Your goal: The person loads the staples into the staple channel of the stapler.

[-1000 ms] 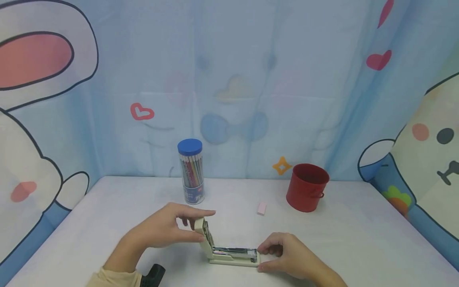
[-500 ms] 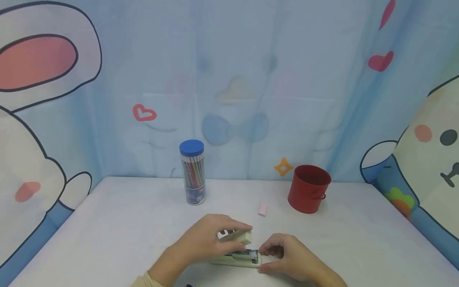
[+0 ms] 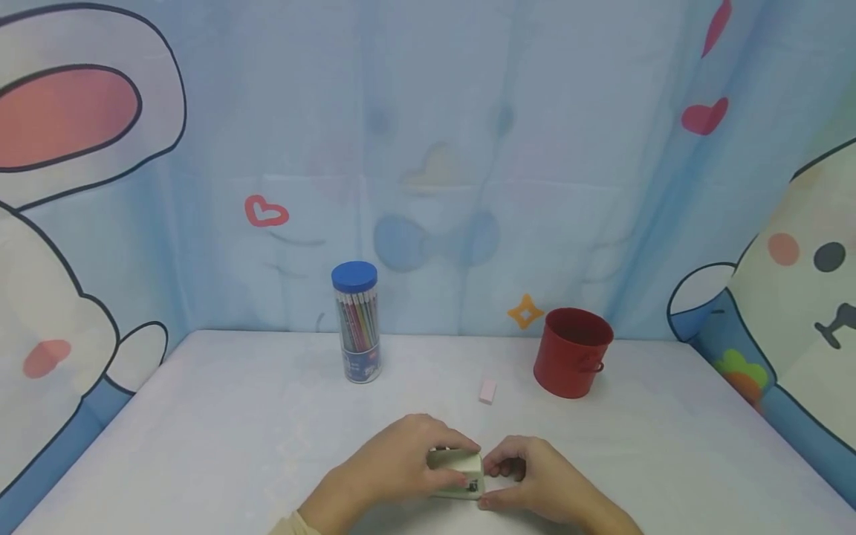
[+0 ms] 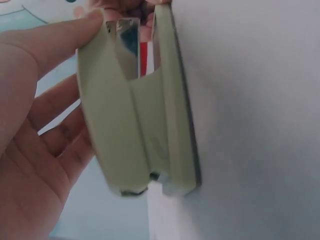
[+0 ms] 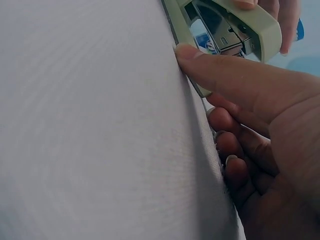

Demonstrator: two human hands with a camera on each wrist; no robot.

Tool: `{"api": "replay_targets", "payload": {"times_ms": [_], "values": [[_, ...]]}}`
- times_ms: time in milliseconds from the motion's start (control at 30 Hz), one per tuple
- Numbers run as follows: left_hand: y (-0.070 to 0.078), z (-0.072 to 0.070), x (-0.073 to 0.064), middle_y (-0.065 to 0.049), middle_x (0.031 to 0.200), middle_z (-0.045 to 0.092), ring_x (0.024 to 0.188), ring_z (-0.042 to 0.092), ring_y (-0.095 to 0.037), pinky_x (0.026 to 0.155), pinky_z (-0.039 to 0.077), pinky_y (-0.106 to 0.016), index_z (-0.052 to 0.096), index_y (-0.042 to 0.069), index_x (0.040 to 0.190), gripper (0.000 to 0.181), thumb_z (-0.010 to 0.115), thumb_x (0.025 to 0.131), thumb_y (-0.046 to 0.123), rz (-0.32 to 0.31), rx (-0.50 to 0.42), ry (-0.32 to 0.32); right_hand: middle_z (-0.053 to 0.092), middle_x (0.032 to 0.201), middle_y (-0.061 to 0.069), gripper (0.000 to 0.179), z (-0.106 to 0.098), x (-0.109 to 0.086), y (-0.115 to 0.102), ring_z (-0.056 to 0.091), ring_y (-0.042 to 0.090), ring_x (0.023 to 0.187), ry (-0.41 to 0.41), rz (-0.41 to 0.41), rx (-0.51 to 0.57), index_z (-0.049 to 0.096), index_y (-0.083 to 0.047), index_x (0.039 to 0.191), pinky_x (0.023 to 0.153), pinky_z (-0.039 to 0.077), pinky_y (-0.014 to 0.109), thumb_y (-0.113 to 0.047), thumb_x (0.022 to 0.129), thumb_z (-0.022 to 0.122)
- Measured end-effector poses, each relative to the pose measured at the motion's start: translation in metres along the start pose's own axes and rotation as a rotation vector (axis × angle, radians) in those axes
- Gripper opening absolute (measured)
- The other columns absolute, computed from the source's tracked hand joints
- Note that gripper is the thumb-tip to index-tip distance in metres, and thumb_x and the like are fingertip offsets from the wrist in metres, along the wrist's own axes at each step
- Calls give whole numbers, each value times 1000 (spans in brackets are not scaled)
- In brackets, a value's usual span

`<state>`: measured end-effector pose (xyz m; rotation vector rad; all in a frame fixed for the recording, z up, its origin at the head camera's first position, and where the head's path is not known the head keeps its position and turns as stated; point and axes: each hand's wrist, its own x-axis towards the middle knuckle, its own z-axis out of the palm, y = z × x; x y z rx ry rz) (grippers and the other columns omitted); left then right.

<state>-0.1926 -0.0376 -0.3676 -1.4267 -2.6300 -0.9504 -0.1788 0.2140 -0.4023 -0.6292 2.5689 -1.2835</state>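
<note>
A pale green stapler [image 3: 455,464] lies on the white table, its top arm folded down over the base with a gap still between them, as the left wrist view shows. My left hand [image 3: 401,462] grips the top arm [image 4: 107,110], thumb on the near side and fingers on the far side. With thumb and index finger, my right hand [image 3: 538,479] pinches the front end of the stapler's base [image 5: 179,25]. Metal parts [image 5: 232,42] show inside the top arm in the right wrist view. In the head view the left hand hides the stapler's rear.
Behind the hands stands a clear tub of pencils [image 3: 360,327] with a blue lid. A small pink eraser-like block [image 3: 487,391] lies on the table [image 3: 221,416], left of a red bucket [image 3: 574,353]. A printed curtain [image 3: 428,111] hangs behind the table.
My left hand has moved right and down, swinging the stapler's top arm from upright to over the base. My right hand has stayed at the base's front end.
</note>
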Motion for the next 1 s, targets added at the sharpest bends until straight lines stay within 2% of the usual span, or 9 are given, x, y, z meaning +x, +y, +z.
{"api": "replay_targets", "payload": {"times_ms": [233,500,567,767,900,1000], "values": [[-10,-5,-6,17,110,70,95,60,5,85,50,-21,76,19,117,30,80,88,25,-24,-186,-13,63,87,-4,34,0,0,0,56,15,80,3,49,-34,74,-14,96,69,49,24,-28,71,93],[-15,-1,-7,18,107,69,94,61,5,83,50,-20,77,18,116,32,82,86,27,-89,-237,-12,63,88,-4,42,-3,0,1,56,15,81,11,50,-28,74,-16,103,68,48,25,-32,69,93],[-14,0,-5,18,108,70,94,60,5,84,49,-20,77,18,116,32,82,86,26,-101,-236,-20,63,90,-3,48,-5,-1,3,56,15,81,20,41,-12,73,-14,109,68,48,25,-31,69,94],[-10,5,-1,17,109,70,101,60,4,90,48,-21,77,20,116,30,81,87,24,-117,-124,-63,62,95,4,70,-10,-2,7,57,16,84,22,-12,44,64,-5,129,69,49,25,-27,69,94],[-7,6,0,17,110,70,102,60,3,90,48,-22,77,20,116,30,81,86,23,-124,-116,-58,61,97,6,75,-11,-4,8,59,17,86,20,-42,69,60,-2,133,71,51,26,-24,70,94],[-6,6,0,19,109,69,99,59,5,88,48,-21,76,19,115,29,81,87,23,-104,-104,-49,61,100,7,76,-11,-4,8,59,19,88,26,-33,71,59,-2,134,72,52,27,-24,70,93]]}}
